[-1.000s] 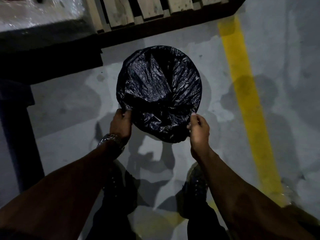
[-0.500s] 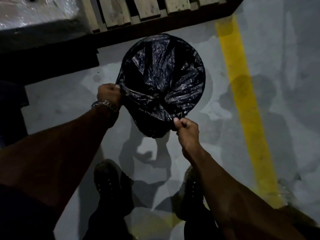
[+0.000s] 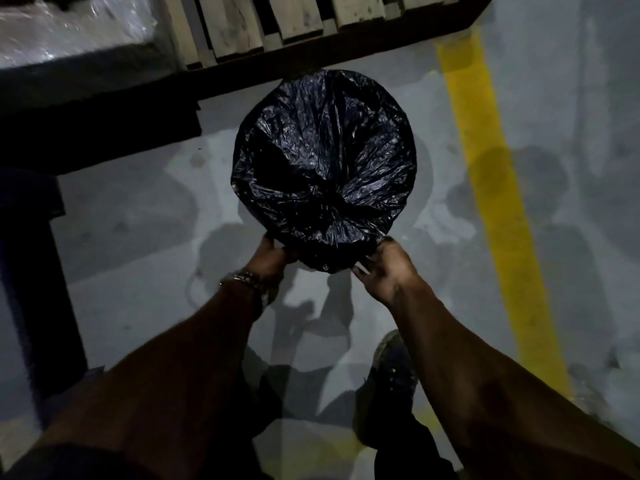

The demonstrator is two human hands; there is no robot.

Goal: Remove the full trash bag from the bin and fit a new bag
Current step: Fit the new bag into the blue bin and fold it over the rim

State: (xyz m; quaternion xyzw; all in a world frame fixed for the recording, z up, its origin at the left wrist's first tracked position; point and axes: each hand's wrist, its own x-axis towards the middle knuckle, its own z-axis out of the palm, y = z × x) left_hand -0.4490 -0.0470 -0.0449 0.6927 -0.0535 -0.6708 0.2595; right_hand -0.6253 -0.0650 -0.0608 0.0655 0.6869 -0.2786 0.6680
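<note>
A round bin stands on the grey floor, wholly covered by a crinkled black trash bag (image 3: 323, 161) stretched over its rim. The bin itself is hidden under the plastic. My left hand (image 3: 272, 256), with a metal watch on the wrist, grips the bag's edge at the near left of the rim. My right hand (image 3: 389, 266) grips the bag's edge at the near right. Both hands hold the plastic folded down over the near side.
A wooden pallet (image 3: 277, 26) lies just behind the bin. Clear plastic wrap (image 3: 69, 26) covers something at the top left. A dark post (image 3: 38, 271) stands at the left. A yellow floor line (image 3: 498, 202) runs down the right. My shoes (image 3: 391, 375) are below the bin.
My left hand has come from the bin's left side down to the near edge. My right hand shifted right along the near rim. The bag lies flatter over the rim.
</note>
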